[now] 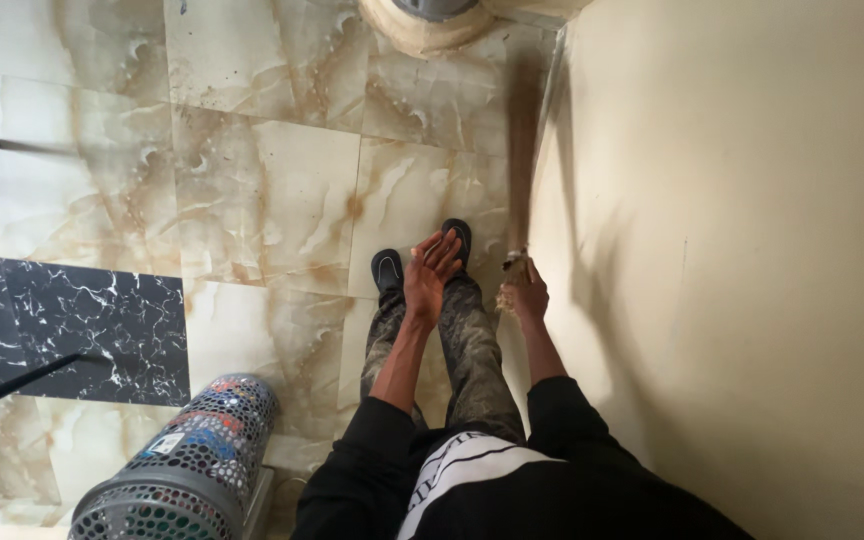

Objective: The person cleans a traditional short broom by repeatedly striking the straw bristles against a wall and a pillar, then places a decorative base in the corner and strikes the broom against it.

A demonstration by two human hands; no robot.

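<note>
1. Broom (522, 150) first: my right hand (526, 293) is clenched around its bound top, and the blurred bristles run away from me along the foot of the cream wall (752, 250), reaching toward the far end of the floor.
2. My left hand (432, 268) is released, fingers spread, holding nothing, hovering above my shoes (457, 238).
3. Risk: the bristles lie just beside the wall, so a hard stroke could scrape it or jam the tip in the corner seam.
4. Risk: a round pale base (422, 25) stands at the far end, right in the broom's line; a long push could knock into it.
5. Risk: I judge the glossy marble floor (272, 190) slippery, so leaning into a stroke could cost my footing.
6. Edges: the wall shuts off the whole right side; a perforated grey basket (187, 465) stands near on my left, close to my leg, and thin dark rods (12, 385) jut in from the left edge.
7. Room: the widest bare tiles lie far and left, past the black marble tile (72, 320).
</note>
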